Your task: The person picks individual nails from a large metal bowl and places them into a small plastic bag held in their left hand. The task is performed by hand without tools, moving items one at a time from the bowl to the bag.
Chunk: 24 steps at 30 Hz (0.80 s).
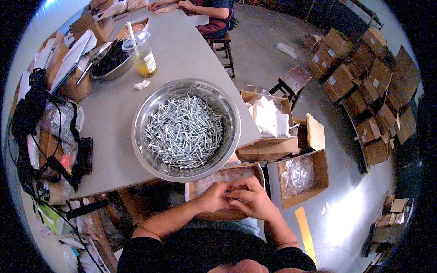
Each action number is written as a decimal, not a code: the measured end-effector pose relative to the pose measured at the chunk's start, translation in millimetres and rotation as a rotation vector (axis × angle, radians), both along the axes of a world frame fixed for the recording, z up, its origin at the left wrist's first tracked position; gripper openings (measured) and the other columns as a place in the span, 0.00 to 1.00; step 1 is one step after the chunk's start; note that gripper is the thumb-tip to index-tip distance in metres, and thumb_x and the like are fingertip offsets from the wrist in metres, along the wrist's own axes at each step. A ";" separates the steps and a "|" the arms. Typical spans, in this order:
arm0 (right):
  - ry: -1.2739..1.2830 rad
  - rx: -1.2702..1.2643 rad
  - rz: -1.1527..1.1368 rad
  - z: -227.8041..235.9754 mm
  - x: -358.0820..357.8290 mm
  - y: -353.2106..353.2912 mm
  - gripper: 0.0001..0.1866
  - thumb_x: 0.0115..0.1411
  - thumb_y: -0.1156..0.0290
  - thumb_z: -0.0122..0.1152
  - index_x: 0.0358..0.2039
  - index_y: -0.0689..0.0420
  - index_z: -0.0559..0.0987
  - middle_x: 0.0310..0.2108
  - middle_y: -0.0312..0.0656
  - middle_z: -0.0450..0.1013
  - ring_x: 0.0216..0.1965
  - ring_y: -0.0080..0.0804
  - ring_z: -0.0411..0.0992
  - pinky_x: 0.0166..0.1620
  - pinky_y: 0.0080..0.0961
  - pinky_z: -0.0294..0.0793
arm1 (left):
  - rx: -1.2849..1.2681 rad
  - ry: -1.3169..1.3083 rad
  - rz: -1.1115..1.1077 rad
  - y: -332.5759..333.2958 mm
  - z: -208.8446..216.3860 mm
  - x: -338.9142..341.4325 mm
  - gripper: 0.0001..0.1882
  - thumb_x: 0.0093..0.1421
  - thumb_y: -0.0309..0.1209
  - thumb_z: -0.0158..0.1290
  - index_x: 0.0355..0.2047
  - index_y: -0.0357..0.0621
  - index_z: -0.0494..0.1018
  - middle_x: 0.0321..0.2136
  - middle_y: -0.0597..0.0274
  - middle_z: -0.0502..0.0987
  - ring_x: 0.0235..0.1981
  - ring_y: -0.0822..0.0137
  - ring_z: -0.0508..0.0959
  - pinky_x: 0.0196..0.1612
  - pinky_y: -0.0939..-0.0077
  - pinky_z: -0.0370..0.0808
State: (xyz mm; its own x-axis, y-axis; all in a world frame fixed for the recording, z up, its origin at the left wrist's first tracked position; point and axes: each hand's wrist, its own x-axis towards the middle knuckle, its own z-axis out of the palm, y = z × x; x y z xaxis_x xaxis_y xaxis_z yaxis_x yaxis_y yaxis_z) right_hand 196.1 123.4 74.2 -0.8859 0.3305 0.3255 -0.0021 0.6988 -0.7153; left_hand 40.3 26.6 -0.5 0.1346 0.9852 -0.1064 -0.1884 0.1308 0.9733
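Note:
My left hand and my right hand meet in front of my body, just past the near rim of a big steel bowl. Both are closed, fingers curled and fingertips pressed together; whatever lies between them is hidden or too small to make out. Below the hands, at my lap, is a light-rimmed tub, partly covered by them. A heap of loose silver screws or nails fills much of the bowl, which stands at the table's near edge.
On the grey table are a lidded drink cup, crumpled tissue and a pan of dark pieces. Cables and bags crowd the left. Open cartons stand right; a stool and stacked boxes lie beyond. Another person sits at the far end.

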 end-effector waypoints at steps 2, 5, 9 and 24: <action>-0.060 0.042 0.034 7.8 1.9 2.5 0.12 0.48 0.71 0.70 0.35 0.54 0.83 0.44 0.42 0.70 0.45 0.43 0.68 0.47 0.35 0.69 | -0.039 -0.028 -0.155 -3.5 -6.6 -6.6 0.23 0.51 0.36 0.65 0.45 0.38 0.73 0.42 0.60 0.78 0.42 0.69 0.76 0.46 0.70 0.74; -0.053 0.105 0.132 15.3 0.6 6.2 0.12 0.47 0.72 0.69 0.35 0.56 0.81 0.46 0.45 0.68 0.45 0.45 0.67 0.48 0.36 0.69 | -0.031 -0.004 -0.320 0.0 25.9 -15.4 0.29 0.51 0.45 0.66 0.43 0.33 0.72 0.39 0.60 0.78 0.41 0.71 0.75 0.47 0.70 0.73; -0.028 0.056 0.056 9.1 0.9 1.0 0.12 0.47 0.73 0.69 0.34 0.59 0.79 0.45 0.46 0.69 0.46 0.45 0.68 0.49 0.37 0.70 | 0.018 -0.141 -0.028 -0.7 12.5 -3.1 0.32 0.52 0.49 0.64 0.46 0.34 0.71 0.43 0.55 0.77 0.46 0.65 0.76 0.51 0.67 0.72; -0.067 -0.022 -0.286 7.2 11.8 8.2 0.07 0.48 0.79 0.67 0.29 0.59 0.79 0.33 0.45 0.75 0.36 0.43 0.76 0.38 0.33 0.77 | 0.431 0.526 0.334 7.9 50.7 -13.8 0.13 0.55 0.28 0.59 0.40 0.37 0.77 0.44 0.53 0.78 0.46 0.56 0.77 0.49 0.65 0.73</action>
State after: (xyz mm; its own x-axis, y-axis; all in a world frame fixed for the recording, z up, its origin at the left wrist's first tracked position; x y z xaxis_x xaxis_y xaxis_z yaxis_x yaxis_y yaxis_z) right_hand 207.9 131.6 81.4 -0.7750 0.5762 0.2594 0.2407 0.6487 -0.7220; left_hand 26.5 34.5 50.2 -0.1402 0.9338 0.3293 0.3525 -0.2637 0.8979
